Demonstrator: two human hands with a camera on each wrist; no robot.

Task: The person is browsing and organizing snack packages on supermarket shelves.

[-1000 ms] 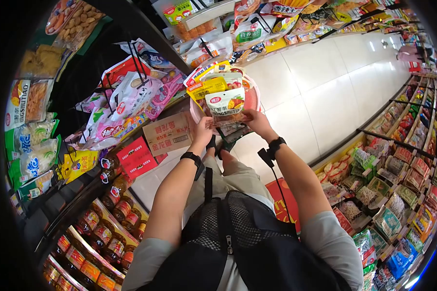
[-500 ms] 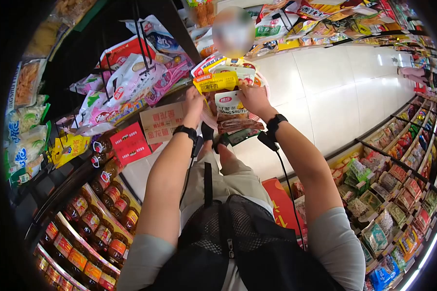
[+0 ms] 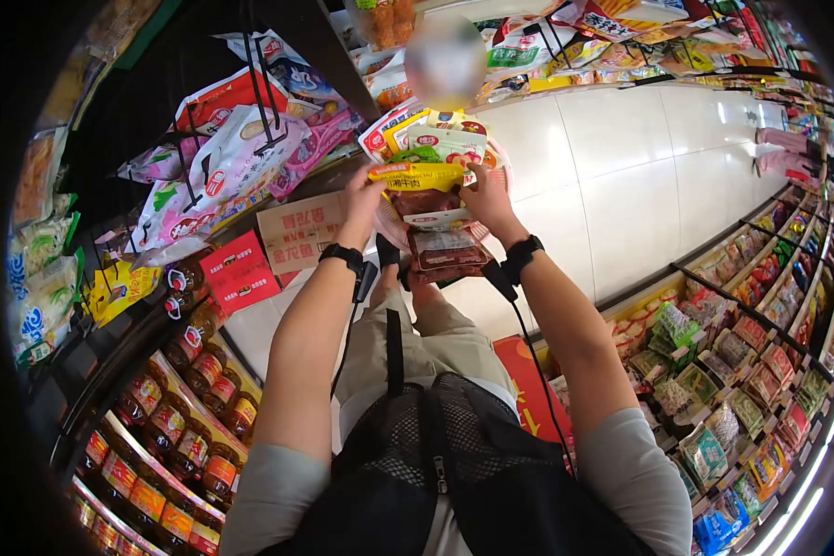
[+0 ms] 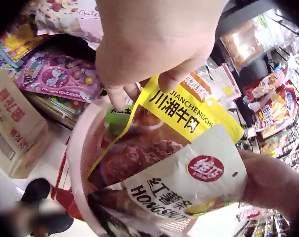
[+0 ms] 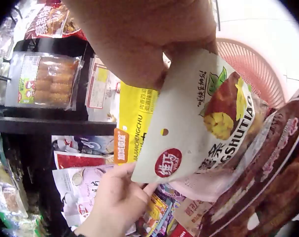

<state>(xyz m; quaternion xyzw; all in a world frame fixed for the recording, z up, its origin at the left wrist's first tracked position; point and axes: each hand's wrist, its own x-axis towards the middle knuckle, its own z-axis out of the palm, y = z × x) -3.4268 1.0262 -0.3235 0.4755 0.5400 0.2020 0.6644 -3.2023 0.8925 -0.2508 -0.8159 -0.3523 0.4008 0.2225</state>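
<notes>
We read 川湘牛肉 and JIANCHENGCHU on the yellow pouch (image 4: 181, 111) at the fingers of the left hand (image 4: 154, 44); its orange label (image 5: 121, 146) carries 加减乘除. On the white pouch (image 4: 208, 145), directly at the right hand (image 4: 273, 182), we identify 维巧 in a red oval (image 4: 205, 168), with 红薯条 and HONGSHUTIAO alongside. Left of the left hand, we note 金龙鱼 on the carton (image 3: 298, 232). On the pink package (image 4: 58, 78), also left of that hand, we make out EDUCATION in small print.

The tiled floor (image 3: 621, 176) is pale and glossy, catching reflections. Crowded shelves (image 3: 719, 293) line the right; a dark rack (image 3: 171, 88) stands on the left. White light strips (image 3: 800, 522) glow at lower right.
</notes>
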